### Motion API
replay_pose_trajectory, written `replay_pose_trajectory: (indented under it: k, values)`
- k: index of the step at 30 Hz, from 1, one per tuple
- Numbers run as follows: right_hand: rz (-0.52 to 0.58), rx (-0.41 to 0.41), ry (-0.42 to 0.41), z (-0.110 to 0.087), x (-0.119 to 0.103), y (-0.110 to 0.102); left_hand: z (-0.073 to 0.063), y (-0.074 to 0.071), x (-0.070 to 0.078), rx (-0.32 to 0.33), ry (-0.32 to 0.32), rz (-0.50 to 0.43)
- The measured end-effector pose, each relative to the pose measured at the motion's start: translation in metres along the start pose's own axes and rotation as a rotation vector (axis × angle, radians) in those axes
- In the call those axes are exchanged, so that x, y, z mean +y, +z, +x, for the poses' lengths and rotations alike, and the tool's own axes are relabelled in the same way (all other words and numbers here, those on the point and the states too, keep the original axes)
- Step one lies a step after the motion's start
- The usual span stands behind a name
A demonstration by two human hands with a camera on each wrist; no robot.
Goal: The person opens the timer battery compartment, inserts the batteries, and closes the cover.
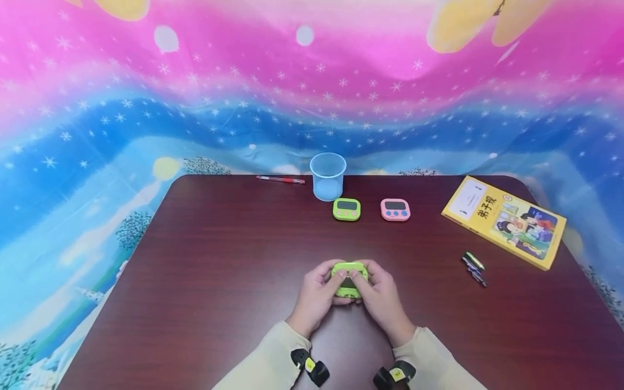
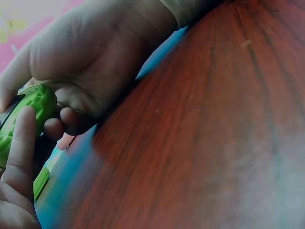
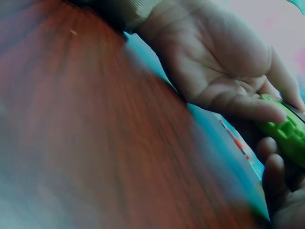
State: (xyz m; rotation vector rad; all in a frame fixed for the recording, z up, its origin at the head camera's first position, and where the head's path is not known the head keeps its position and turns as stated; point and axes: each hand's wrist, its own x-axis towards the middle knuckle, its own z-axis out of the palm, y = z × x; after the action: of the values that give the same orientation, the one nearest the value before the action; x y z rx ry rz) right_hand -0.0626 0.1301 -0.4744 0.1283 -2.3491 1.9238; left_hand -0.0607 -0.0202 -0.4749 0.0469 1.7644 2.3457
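Note:
Both hands hold a green digital timer [image 1: 348, 293] above the near middle of the table. The left hand [image 1: 316, 295] grips its left side, and the right hand [image 1: 384, 295] its right side. Both thumbs lie over the front and partly cover the dark screen. From the left wrist view, fingers curl round the edge of the timer [image 2: 42, 101]. The right wrist view shows the same green timer [image 3: 288, 133] between fingers and thumb, cut off by the frame edge. Beyond the hands lie a second green timer [image 1: 346, 215] and a pink timer [image 1: 395, 216].
A blue translucent cup [image 1: 327, 184] stands at the table's back edge, with a red pen [image 1: 283, 180] to its left. On the right lie a yellow book [image 1: 492, 219] and some small pen-like pieces [image 1: 473, 265]. A printed cloth [image 1: 273, 81] hangs behind the dark wooden table [image 1: 219, 260].

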Motion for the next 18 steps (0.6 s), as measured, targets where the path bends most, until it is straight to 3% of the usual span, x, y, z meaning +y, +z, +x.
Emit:
replay_pose_trajectory:
  k: [9, 15, 18]
  values:
    - [0.03, -0.113, 0.055, 0.003, -0.001, -0.005, 0.003, -0.01, 0.002, -0.042, -0.046, -0.062]
    - [-0.094, -0.033, -0.073, 0.006, 0.001, -0.012, 0.004, -0.012, 0.002, -0.059, -0.049, -0.053]
    - [-0.095, -0.005, -0.147, 0.008, 0.003, -0.017, 0.004, -0.011, 0.002, -0.057, -0.055, -0.044]
